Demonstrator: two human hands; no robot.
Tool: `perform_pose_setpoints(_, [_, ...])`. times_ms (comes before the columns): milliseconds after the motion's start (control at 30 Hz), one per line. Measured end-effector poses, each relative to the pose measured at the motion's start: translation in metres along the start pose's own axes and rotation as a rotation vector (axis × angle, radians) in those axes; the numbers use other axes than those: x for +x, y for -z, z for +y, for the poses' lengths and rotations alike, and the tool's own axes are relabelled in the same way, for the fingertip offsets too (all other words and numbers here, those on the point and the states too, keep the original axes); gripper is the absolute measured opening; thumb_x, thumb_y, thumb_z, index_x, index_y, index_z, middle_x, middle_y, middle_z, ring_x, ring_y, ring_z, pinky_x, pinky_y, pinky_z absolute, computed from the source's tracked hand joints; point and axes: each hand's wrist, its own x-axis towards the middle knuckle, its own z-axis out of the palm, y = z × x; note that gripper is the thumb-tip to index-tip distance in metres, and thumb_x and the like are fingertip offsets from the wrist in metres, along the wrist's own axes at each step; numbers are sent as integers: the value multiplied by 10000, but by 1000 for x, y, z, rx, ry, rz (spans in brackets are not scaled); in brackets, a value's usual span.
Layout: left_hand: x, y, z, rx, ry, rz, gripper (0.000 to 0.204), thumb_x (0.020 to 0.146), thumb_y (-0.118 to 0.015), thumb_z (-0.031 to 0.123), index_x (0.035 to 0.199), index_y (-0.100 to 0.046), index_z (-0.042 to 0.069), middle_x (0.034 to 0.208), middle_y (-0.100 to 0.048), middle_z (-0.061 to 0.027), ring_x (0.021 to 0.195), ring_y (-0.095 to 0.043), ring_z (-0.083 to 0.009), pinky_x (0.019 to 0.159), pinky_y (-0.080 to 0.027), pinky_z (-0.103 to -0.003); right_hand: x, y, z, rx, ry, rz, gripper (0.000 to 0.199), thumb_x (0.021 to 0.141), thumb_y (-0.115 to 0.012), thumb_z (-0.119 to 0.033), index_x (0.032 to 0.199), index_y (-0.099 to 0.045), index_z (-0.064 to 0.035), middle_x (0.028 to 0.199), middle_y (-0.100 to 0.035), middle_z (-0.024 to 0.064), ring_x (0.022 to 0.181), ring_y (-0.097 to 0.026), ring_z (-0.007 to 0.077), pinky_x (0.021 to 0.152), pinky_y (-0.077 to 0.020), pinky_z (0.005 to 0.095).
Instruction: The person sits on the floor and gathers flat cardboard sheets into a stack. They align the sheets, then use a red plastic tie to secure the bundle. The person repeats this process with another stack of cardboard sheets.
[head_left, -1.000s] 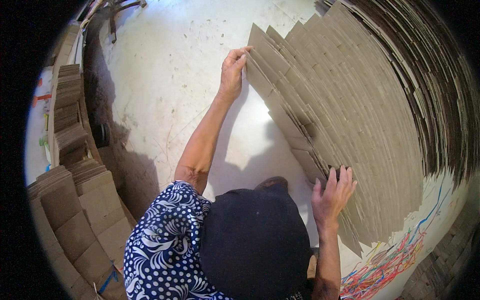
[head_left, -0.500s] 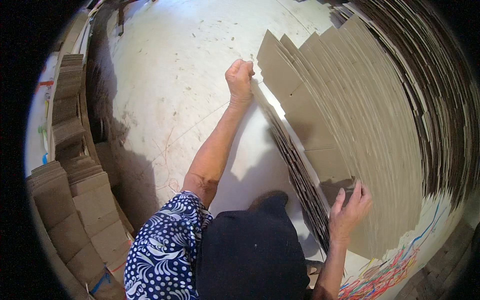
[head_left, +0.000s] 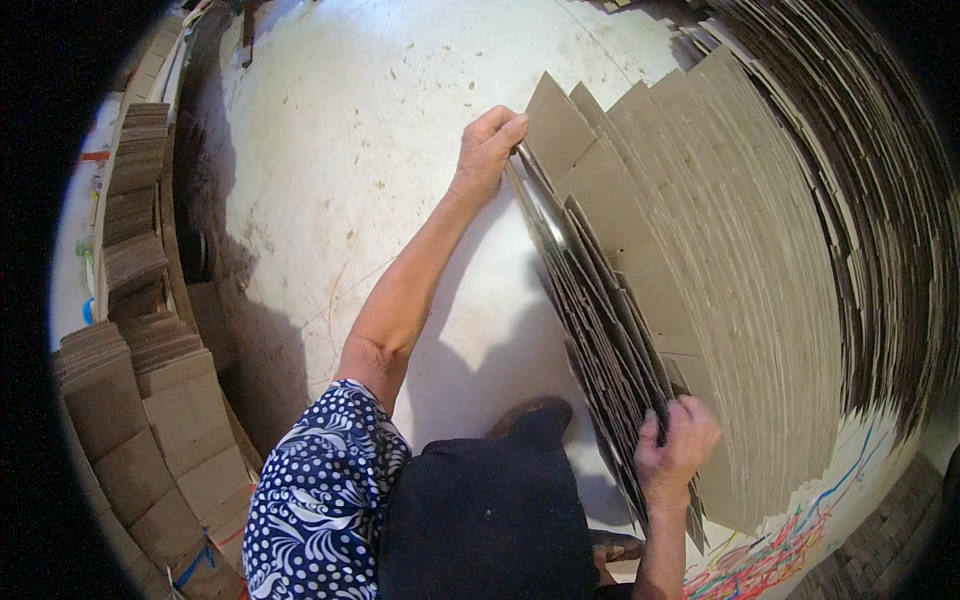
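Between my two hands stands a bundle of flat cardboard sheets [head_left: 600, 320], on edge and slanting from the upper middle down to the lower right. My left hand [head_left: 488, 150] is closed on the far end of the bundle, thumb and fingers pinching its corner. At the near end my right hand [head_left: 678, 450] grips the top edges with curled fingers. Right beside the bundle leans a long row of brown cardboard sheets [head_left: 730, 280], overlapping like a fan. How many sheets each hand holds is hidden.
Darker cardboard stacks [head_left: 890, 200] curve along the far right. More cardboard bundles [head_left: 170, 420] stand at the left. Coloured straps [head_left: 770, 550] lie tangled on the floor at the lower right. The pale floor [head_left: 330, 130] is stained and littered with bits.
My right hand has moved slightly down and closed on the sheets. More sheets now stand in the bundle, apart from the row. My left hand has changed its grip at the far corner.
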Motion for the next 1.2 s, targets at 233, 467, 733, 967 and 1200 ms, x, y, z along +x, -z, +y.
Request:
perform_pose_setpoints(233, [35, 11, 8, -53, -77, 154, 205, 866, -626, 169, 706, -555, 62, 651, -468, 52, 616, -386, -45, 559, -333, -213, 35, -2, 25, -89, -125, 12, 466, 881, -547, -230, 1268, -466, 17, 1138, -525, 216, 1039, -473, 385, 884, -357, 484])
perform_pose_setpoints(467, [61, -8, -3, 27, 40, 85, 227, 864, -610, 202, 951, -660, -2, 822, -604, -12, 760, -523, -92, 700, -443, -250, 25, -18, 17, -108, -93, 79, 443, 860, -561, -204, 1238, -487, 16, 1023, -538, 175, 902, -485, 360, 776, -373, 471])
perform_pose_setpoints(733, [41, 4, -2, -30, -19, 118, 245, 898, -541, 293, 807, -583, 69, 730, -520, -23, 712, -484, -131, 678, -381, -268, 21, -15, 0, -68, -25, 177, 379, 778, -628, -132, 1126, -533, -15, 993, -556, 171, 896, -512, 363, 774, -397, 488])
perform_pose_setpoints(967, [16, 30, -20, -60, -55, 256, 234, 818, -483, 179, 622, -456, 54, 615, -426, -45, 587, -408, -143, 585, -355, -285, -22, -19, -22, 262, -178, -121, 386, 765, -652, -134, 1104, -508, -21, 981, -572, 201, 864, -564, 370, 740, -445, 465])
perform_pose_setpoints(1200, [-20, -19, -14, 204, -207, 147, 241, 794, -465, 124, 570, -456, 35, 631, -441, -51, 575, -411, -129, 551, -342, -269, -11, -2, 45, -147, -176, 89, 488, 804, -647, -116, 1234, -455, 11, 1073, -523, 196, 961, -499, 374, 799, -407, 455])
